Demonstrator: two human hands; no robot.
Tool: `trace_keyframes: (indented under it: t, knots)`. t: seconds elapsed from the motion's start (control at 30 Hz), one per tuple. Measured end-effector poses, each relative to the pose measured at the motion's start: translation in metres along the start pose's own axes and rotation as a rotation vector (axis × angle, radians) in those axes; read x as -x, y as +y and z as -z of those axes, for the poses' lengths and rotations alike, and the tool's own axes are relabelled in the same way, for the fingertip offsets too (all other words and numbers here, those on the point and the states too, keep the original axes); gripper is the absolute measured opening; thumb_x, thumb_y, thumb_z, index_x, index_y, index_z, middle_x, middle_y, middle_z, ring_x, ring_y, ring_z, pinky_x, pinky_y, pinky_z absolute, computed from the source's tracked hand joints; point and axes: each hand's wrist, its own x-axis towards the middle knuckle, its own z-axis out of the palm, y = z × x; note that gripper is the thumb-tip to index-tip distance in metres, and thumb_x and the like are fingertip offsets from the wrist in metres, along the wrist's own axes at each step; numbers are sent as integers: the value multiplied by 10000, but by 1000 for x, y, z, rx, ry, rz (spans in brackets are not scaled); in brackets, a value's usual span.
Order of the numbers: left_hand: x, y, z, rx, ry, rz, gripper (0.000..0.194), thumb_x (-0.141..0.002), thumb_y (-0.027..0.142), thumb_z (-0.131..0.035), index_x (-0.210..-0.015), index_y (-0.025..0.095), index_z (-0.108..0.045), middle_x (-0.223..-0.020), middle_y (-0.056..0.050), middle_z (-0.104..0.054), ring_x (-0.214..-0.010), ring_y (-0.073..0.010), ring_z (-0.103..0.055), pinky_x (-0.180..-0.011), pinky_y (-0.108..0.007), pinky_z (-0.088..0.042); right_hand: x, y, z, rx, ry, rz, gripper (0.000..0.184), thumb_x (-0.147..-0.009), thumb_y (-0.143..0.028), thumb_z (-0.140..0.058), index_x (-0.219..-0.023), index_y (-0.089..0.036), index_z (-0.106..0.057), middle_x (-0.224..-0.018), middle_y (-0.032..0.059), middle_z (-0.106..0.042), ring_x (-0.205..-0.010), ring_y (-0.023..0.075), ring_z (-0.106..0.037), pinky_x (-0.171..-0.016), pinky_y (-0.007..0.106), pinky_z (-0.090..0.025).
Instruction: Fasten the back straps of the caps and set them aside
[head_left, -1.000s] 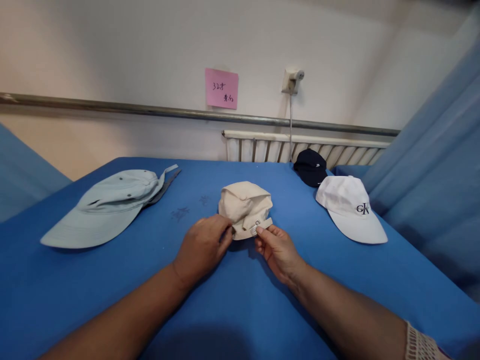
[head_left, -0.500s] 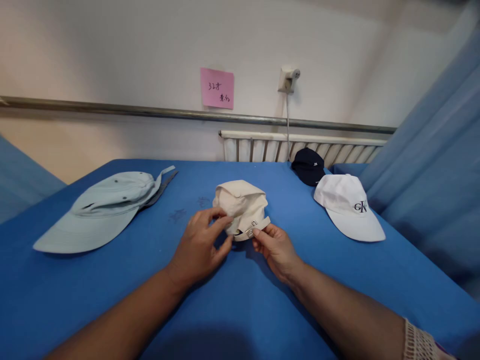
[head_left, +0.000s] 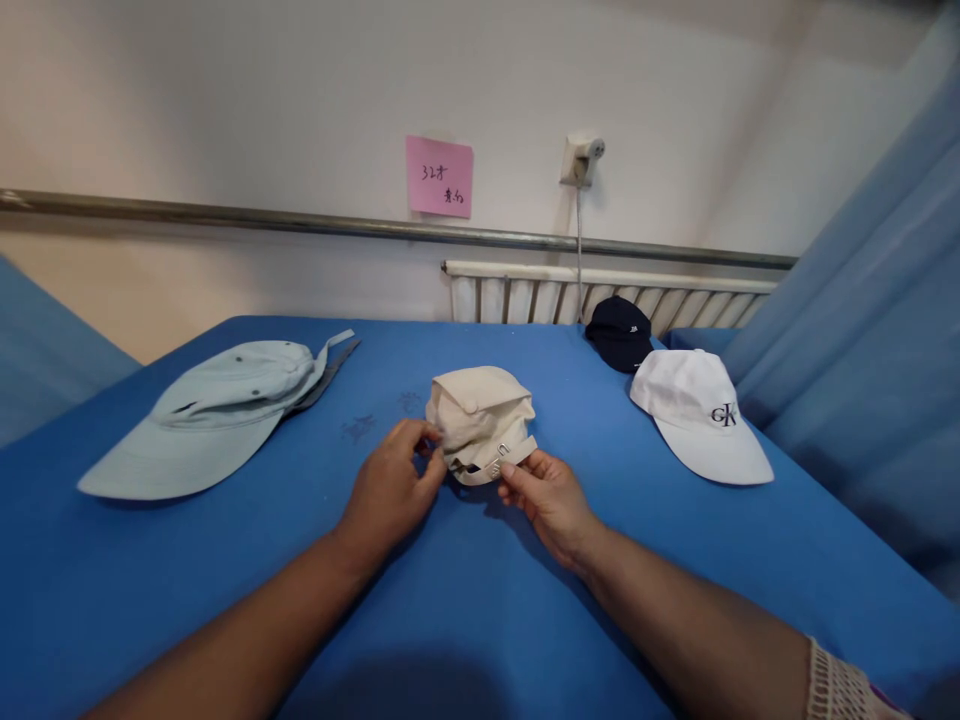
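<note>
A beige cap lies crumpled in the middle of a blue table, its back towards me. My left hand pinches the cap's left rear edge with thumb and fingers. My right hand pinches the cap's adjustable back strap beside its metal buckle. Both hands rest low over the table, close together.
A pale blue wide-brimmed sun hat lies at the left. A white cap with a dark logo and a navy cap sit at the right rear. Blue curtain hangs on the right; radiator and pink note are on the wall.
My left hand shifted from covering the cap's rear edge to pinching it with raised fingers. The cap has been nudged slightly left; my right hand keeps hold of the strap.
</note>
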Motion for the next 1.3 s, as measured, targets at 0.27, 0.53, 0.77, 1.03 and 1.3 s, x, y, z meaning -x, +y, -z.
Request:
trace_keyframes:
  t: [0.27,0.53,0.77,1.03,1.3]
  knots:
    - [12,23,-5,69,-161,-283,146,-886,259,-576,-1021,211,-607,-972,-54,-692,-919,-212,-618,-853,-371,-456,4,-2,-1,-67,-99,-8,292,-659,-361,-839,-824,-154,-714,-756,34,-701,-677,126,-628,-685,270,-480]
    - [14,19,-9,125,-175,-240,115,-902,256,-572,-993,200,-614,-946,-51,-683,-898,-201,-608,-833,-356,-452,-1,2,2,-25,-116,-39,331,-634,-383,-852,-828,-146,-727,-739,45,-728,-660,128,-660,-683,271,-514]
    - [14,19,-14,224,-198,-154,111,-909,274,-559,-951,209,-638,-906,-38,-682,-860,-185,-624,-798,-331,-482,-5,8,5,8,-47,-41,350,-601,-397,-869,-722,-135,-670,-655,45,-712,-601,147,-673,-618,274,-534]
    - [12,16,-20,372,-247,16,115,-875,280,-589,-861,212,-681,-835,-23,-698,-786,-173,-649,-732,-298,-499,-6,10,6,76,-3,-20,353,-612,-418,-856,-671,-153,-632,-610,35,-698,-562,145,-657,-572,269,-521]
    - [9,17,-22,404,-200,116,85,-805,284,-648,-826,207,-678,-784,-9,-702,-744,-177,-653,-701,-292,-514,-3,8,4,69,-46,37,319,-597,-381,-861,-710,-158,-663,-658,31,-702,-627,144,-658,-630,281,-515]
